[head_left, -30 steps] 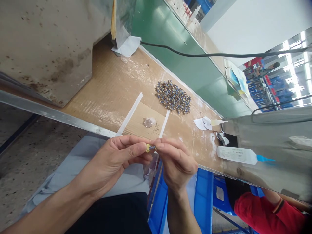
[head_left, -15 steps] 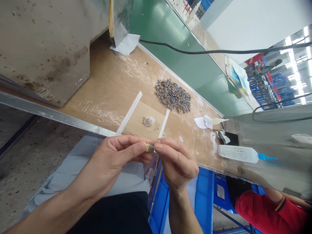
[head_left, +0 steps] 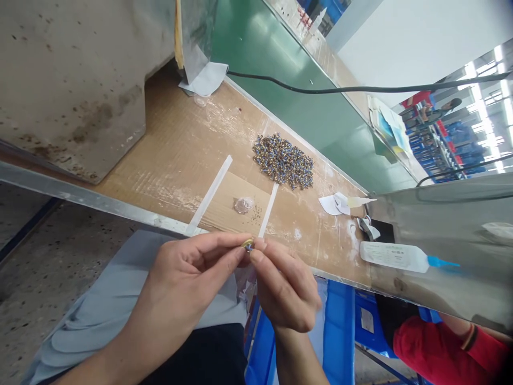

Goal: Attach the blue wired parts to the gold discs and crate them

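Between the fingertips of both hands is a small gold-and-blue metal piece [head_left: 248, 245], much of it covered by the fingers. My left hand [head_left: 192, 272] pinches it from the left with thumb and forefinger. From the right, my right hand [head_left: 286, 283] pinches its other side, fingers curled. Both hands are just off the table's front edge. Beyond them, on a cardboard patch, lies a small clear lump or dish [head_left: 243, 205] with tiny dark specks [head_left: 257, 214] beside it. Farther back is a pile of small blue-and-gold pieces [head_left: 284, 161].
A white bottle with a blue nozzle [head_left: 395, 256] lies at the right, near paper scraps [head_left: 334, 203]. A stained metal housing [head_left: 80, 80] stands at the left. A black cable [head_left: 320, 90] crosses the back. A co-worker's red sleeve [head_left: 436, 347] shows at lower right, beside blue crates [head_left: 339, 331].
The small piece has been turned between my fingers, now showing a gold rim with blue below. My right hand has shifted slightly left, and the view has tilted a little.
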`<state>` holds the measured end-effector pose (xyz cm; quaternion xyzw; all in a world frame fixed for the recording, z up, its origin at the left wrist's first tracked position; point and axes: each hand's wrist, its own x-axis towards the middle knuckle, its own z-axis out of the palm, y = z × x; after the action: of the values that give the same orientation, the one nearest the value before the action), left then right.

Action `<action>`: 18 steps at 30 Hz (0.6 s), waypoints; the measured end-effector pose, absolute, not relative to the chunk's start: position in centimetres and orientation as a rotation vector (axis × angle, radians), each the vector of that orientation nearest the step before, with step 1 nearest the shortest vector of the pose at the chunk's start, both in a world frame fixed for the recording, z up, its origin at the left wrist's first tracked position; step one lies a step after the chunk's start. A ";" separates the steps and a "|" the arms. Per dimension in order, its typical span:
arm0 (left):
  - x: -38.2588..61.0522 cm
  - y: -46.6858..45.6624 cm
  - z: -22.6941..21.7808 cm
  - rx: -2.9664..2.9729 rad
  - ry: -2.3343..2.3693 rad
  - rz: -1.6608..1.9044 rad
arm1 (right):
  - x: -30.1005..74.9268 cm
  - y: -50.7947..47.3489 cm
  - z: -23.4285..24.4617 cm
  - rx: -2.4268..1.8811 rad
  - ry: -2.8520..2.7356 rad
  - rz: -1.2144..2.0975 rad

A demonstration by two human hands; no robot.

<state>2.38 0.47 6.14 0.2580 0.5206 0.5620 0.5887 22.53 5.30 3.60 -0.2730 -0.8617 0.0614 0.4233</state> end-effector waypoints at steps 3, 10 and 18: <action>2.7 0.6 6.7 0.672 1.299 1.343 | 23.0 4.9 2.8 -0.696 -2.075 0.169; 2.9 0.7 7.0 0.740 1.406 1.375 | 22.4 4.5 1.9 -0.715 -2.062 0.224; 2.2 1.2 6.4 0.666 1.363 1.342 | 20.7 5.2 3.1 -0.652 -1.948 0.295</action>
<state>2.22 1.25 6.36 0.2791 0.5708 0.5619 0.5296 20.74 5.25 3.07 -0.2706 -0.8084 0.1226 0.5081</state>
